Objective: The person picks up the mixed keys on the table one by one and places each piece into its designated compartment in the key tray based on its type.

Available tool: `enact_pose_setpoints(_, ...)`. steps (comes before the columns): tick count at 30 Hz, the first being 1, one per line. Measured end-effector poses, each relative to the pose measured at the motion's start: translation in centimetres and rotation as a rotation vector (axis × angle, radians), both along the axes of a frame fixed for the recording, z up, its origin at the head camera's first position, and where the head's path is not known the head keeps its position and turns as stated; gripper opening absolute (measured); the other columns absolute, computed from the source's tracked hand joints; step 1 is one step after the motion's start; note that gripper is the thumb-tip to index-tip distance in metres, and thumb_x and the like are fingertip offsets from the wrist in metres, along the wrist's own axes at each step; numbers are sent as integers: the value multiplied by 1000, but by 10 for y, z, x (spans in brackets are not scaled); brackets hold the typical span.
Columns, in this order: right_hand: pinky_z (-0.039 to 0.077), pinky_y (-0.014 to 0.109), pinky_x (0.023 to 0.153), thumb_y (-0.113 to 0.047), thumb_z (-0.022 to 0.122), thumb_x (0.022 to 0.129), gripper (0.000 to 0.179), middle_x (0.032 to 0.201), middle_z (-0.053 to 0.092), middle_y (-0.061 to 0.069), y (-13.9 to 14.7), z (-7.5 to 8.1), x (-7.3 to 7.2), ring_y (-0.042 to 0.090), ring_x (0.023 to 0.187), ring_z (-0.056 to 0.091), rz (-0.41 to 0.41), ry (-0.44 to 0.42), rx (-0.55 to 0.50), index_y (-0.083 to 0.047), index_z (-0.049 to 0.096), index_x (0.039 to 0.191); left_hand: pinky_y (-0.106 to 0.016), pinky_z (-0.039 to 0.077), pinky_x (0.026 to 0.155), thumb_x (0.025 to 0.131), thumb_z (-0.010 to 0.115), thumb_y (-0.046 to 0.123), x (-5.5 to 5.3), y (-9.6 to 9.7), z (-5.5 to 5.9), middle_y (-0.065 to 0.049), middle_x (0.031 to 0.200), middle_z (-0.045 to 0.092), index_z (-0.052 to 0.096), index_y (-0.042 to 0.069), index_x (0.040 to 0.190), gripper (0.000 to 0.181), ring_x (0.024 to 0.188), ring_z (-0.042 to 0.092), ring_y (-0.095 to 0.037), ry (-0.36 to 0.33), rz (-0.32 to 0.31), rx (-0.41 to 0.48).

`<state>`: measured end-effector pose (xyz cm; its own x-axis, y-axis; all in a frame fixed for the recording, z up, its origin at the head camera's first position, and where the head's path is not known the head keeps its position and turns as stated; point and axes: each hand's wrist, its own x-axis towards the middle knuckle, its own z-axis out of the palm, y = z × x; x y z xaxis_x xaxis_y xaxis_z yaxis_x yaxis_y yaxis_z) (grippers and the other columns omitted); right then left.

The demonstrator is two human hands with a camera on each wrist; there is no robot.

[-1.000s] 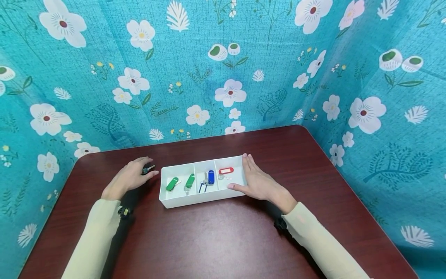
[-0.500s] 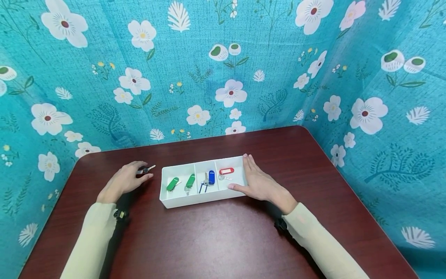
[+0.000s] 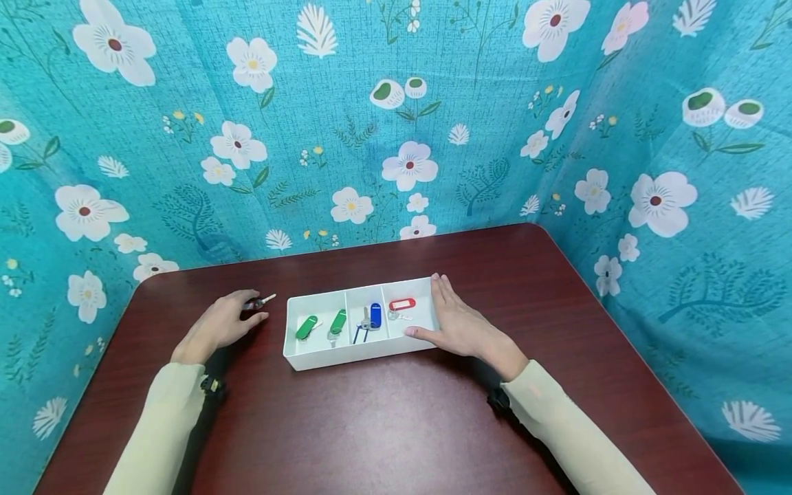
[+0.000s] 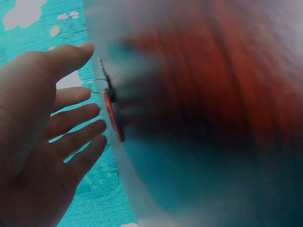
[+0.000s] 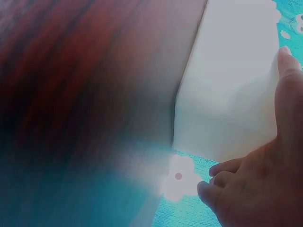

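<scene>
In the head view my left hand (image 3: 216, 324) lies on the table left of the white tray, with thumb and fingers spread around a key (image 3: 269, 298) on a ring. The left wrist view shows its red key tag (image 4: 113, 118) on the tabletop, just beyond the loosely extended fingers and apart from them. The white tray (image 3: 346, 354) has three compartments. My right hand (image 3: 464, 323) rests against its right end, thumb at the front rim and straight fingers along the end wall. Green-tagged keys (image 3: 337, 321), a blue-tagged one (image 3: 375, 315) and a red-tagged one (image 3: 402, 303) lie inside.
A dark red-brown table (image 3: 396, 426) carries everything. Behind it and to the right hangs a turquoise flowered cloth (image 3: 346, 137). Small black devices (image 3: 212, 386) sit at both wrists. Tray dividers (image 3: 383, 311) stand between the compartments.
My left hand has drawn back leftward from the tray, and its thumb has moved away from the key's tip. The key stays in nearly the same place. My right hand and the tray hold still.
</scene>
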<state>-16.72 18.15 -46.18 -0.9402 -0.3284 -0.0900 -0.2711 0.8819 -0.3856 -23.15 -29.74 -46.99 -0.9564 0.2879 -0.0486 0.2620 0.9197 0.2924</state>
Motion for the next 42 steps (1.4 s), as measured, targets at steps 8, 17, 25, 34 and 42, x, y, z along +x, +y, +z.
enact_pose_setpoints(8,28,52,131,-78,59,90,124,178,5,21,0,-1,0,38,167,7,3,-2,9,1,3,168,-68,45,113,98,73,34,1,1,-8,-34,154,49,47,-5,152,72,137,53,-51,-19,-6,-52)
enact_pose_setpoints(17,27,51,131,-81,57,90,126,178,5,21,0,-1,-1,37,167,7,7,-4,13,2,3,167,-70,37,118,102,67,37,2,-3,-13,-35,164,35,37,-4,159,76,150,37,-55,-52,-11,-55)
enact_pose_setpoints(25,28,50,131,-80,58,90,126,178,4,20,-1,-2,-1,37,167,7,2,-9,13,1,2,168,-70,39,116,103,68,32,-1,-11,-14,-35,159,42,41,-3,158,71,149,39,-55,-47,-29,-18)
enact_pose_setpoints(34,29,51,131,-80,58,90,125,178,4,21,-1,0,-5,38,167,6,9,-8,22,1,1,167,-67,42,115,103,67,26,-6,-13,-11,-31,157,48,49,-1,154,60,145,46,-54,-8,-51,-35)
enact_pose_setpoints(42,28,50,131,-80,58,90,126,178,4,20,-1,3,-9,37,167,6,9,-14,20,0,1,168,-67,47,110,104,66,26,-10,-12,-7,-30,151,55,55,1,150,54,138,55,-53,41,-74,-82)
